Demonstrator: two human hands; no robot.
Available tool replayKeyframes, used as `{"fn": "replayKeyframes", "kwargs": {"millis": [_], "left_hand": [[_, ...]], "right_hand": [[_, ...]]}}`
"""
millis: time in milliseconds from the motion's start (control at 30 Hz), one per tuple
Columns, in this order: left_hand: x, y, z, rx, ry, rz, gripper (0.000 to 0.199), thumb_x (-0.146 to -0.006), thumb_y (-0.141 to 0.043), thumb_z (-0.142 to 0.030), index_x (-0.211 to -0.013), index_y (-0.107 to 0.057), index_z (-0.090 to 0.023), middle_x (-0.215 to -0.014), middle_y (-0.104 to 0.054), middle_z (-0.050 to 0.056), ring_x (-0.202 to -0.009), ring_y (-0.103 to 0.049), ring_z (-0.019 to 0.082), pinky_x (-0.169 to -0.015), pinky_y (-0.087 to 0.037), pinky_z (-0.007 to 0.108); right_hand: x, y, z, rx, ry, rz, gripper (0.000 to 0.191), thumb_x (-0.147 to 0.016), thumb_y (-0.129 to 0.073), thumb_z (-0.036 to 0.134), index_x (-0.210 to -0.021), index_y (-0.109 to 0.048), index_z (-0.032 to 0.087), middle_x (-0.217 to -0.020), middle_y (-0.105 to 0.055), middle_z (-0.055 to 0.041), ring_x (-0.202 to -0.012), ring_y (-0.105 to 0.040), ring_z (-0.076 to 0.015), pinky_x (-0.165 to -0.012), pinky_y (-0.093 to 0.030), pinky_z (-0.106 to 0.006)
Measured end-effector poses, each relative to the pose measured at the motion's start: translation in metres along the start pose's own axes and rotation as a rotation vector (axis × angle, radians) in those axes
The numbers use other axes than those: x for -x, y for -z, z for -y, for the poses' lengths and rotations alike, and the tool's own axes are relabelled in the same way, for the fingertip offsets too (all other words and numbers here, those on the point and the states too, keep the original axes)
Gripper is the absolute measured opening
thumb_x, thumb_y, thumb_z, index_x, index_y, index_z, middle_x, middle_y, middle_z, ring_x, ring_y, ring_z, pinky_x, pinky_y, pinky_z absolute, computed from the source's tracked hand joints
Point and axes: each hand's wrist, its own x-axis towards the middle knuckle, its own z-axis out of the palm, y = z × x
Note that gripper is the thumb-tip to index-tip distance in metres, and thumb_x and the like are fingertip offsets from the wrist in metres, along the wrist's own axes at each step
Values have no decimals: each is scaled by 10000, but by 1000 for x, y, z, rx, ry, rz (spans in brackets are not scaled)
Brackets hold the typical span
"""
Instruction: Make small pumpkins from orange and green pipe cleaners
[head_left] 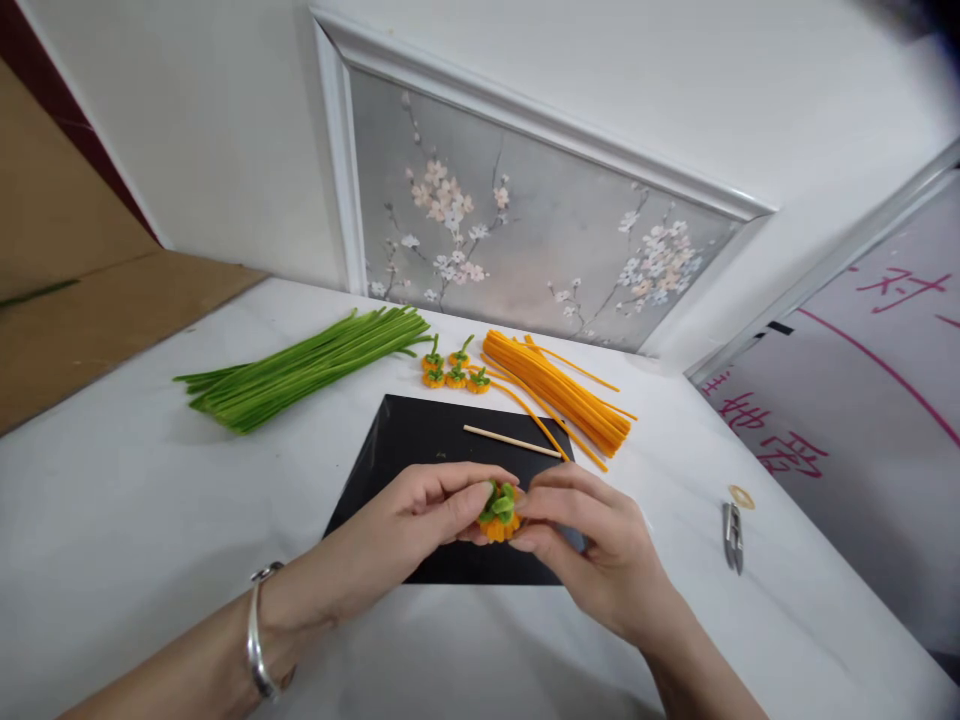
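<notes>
Over the black mat [420, 430], left hand [435, 510] and right hand [600, 530] pinch an orange-and-green piece [499, 530] between them, left thumb against its green top, right fingertips at its side. Too hard a squeeze could flatten the fuzzy loops; a loose pinch could let them spring out. Right-hand knuckles sit near loose orange strands [541, 415], so a sideways move could snag those or roll the thin stick [510, 440] on the mat. Metal snips [733, 538] lie off right on the counter [187, 520]. Beyond: five small finished-looking pieces [456, 377] between green stems [307, 375] and orange stems [562, 390].
</notes>
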Motion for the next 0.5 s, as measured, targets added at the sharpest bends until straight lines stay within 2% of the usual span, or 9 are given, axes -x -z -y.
{"fn": "replayKeyframes", "kwargs": {"millis": [100,267,367,433,500], "left_hand": [[0,-3,2,25,18,-25,299,-892,-584,-378,-1104,-700,-202,-880,-679,41,-778,-578,145,-725,-461,264],[0,-5,5,90,40,-41,213,-852,-644,-347,-977,-727,-196,-863,-679,32,-746,-575,130,-695,-457,244],[0,-6,4,137,42,-56,188,-855,-642,-353,-957,-710,-210,-843,-666,9,-739,-578,113,-706,-465,234],[-1,-7,2,77,-3,-88,181,-869,-624,-345,-976,-690,-215,-827,-657,-1,-720,-575,105,-692,-466,224],[-1,-9,0,-49,-70,-127,167,-880,-605,-321,-981,-671,-205,-844,-662,4,-740,-585,117,-699,-471,226]], "right_hand": [[2,-3,-2,66,64,3,228,-881,-568,114,-987,-703,265,-909,-613,-48,-797,-634,-147,-663,-562,-261],[4,-4,-5,26,83,-18,254,-862,-585,87,-973,-715,275,-922,-604,-46,-788,-639,-141,-630,-557,-250],[1,-2,-3,-21,51,-11,218,-850,-623,102,-952,-713,271,-932,-612,-40,-829,-639,-146,-688,-557,-263],[-1,-1,-1,-77,1,-12,158,-846,-647,143,-943,-706,254,-949,-619,-40,-836,-636,-148,-707,-552,-264],[-3,-3,1,-145,-108,-26,106,-852,-647,201,-950,-675,230,-922,-620,-38,-764,-625,-136,-651,-543,-247]]}}
